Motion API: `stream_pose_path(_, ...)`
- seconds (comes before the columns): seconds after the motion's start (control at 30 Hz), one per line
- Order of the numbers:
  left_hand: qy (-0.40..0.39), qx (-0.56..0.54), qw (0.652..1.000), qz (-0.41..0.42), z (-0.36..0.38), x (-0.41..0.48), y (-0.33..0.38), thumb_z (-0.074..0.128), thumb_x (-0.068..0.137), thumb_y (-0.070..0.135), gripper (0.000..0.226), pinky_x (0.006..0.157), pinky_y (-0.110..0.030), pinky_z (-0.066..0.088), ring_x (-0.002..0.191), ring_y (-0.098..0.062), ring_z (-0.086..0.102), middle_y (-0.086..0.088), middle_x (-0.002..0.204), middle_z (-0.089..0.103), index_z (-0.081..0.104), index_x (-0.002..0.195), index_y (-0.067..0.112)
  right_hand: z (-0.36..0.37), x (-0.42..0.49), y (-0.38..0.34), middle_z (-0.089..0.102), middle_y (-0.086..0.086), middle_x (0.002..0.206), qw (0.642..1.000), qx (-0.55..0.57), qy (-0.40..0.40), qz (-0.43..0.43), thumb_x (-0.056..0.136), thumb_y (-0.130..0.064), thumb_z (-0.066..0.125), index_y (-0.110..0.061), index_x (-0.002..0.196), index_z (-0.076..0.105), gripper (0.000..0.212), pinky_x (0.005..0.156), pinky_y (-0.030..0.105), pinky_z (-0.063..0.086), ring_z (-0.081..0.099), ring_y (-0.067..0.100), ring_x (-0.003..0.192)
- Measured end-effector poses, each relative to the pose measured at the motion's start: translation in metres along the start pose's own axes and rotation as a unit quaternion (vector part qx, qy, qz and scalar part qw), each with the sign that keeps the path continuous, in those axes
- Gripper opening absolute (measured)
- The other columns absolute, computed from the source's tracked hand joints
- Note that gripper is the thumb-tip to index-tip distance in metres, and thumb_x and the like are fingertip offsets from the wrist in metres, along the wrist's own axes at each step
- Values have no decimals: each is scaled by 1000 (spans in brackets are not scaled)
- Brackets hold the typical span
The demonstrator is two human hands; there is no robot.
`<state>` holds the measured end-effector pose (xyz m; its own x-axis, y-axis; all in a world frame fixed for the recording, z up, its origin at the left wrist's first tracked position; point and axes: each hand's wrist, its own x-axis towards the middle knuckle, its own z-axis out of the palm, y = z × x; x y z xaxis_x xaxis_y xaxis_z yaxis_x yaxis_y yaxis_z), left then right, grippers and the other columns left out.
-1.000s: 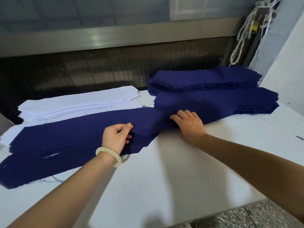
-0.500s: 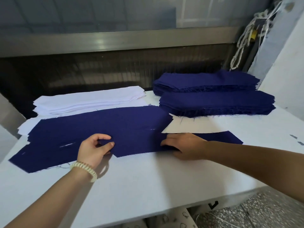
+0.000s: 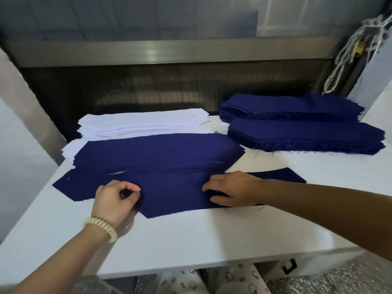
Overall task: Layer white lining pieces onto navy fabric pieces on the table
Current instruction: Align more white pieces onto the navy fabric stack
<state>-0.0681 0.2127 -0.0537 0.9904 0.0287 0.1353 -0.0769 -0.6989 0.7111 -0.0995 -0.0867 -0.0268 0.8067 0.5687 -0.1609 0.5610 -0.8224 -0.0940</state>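
A long navy fabric piece (image 3: 174, 192) lies flat near the front of the white table (image 3: 191, 240). Behind it a second navy piece (image 3: 159, 151) lies spread out. My left hand (image 3: 115, 198) pinches the near piece between thumb and fingers at its left part. My right hand (image 3: 235, 188) lies on the same piece to the right, fingers stretched over the cloth. A stack of white lining pieces (image 3: 144, 123) sits at the back left.
Two stacks of navy pieces (image 3: 303, 134) stand at the back right. A dark machine opening (image 3: 169, 85) with a metal rail runs behind the table. White cords (image 3: 343, 58) hang at the far right. The table's front edge is close below my arms.
The navy piece has been drawn from the right stack toward me and laid flat at the front. Both hands moved nearer and leftward with it.
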Motion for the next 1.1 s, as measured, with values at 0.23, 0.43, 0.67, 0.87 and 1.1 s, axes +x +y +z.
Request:
stream_pose_path(0.23,59,70,996,-24,-5,28,2,73,78,31,13,103,-37,20,119,-25,27,8,114,43,64,84,36,-26,48,13,51,1,115,989,-129,77,3,98,-32,35,-22,128,45,33,73,32,38,54,23,99)
stream_pose_path(0.43,72,90,993,-15,5,69,17,66,82,29,15,100,-37,20,121,-26,27,1,123,43,64,97,29,-39,101,36,42,5,133,976,-122,101,153,98,-36,33,-17,140,37,45,98,35,30,39,23,118)
stream_pose_path(0.67,31,148,989,6,22,113,32,56,89,30,29,102,-40,21,126,-31,27,-7,133,44,57,117,24,-45,134,56,32,12,146,960,-53,-16,273,98,-52,23,-23,146,25,57,107,42,22,29,29,133)
stream_pose_path(0.87,15,252,967,37,23,142,29,39,94,47,46,107,-45,16,134,-31,22,-8,145,38,47,134,26,-35,153,45,40,16,139,933,-21,7,358,96,-58,17,-22,144,30,61,103,42,27,38,31,126)
stream_pose_path(1.1,-61,348,935,7,20,149,8,19,93,59,57,106,-48,17,130,-33,29,-5,141,41,39,138,31,-34,156,38,28,9,150,930,-47,0,364,98,-51,17,-15,147,24,60,110,47,17,27,30,135)
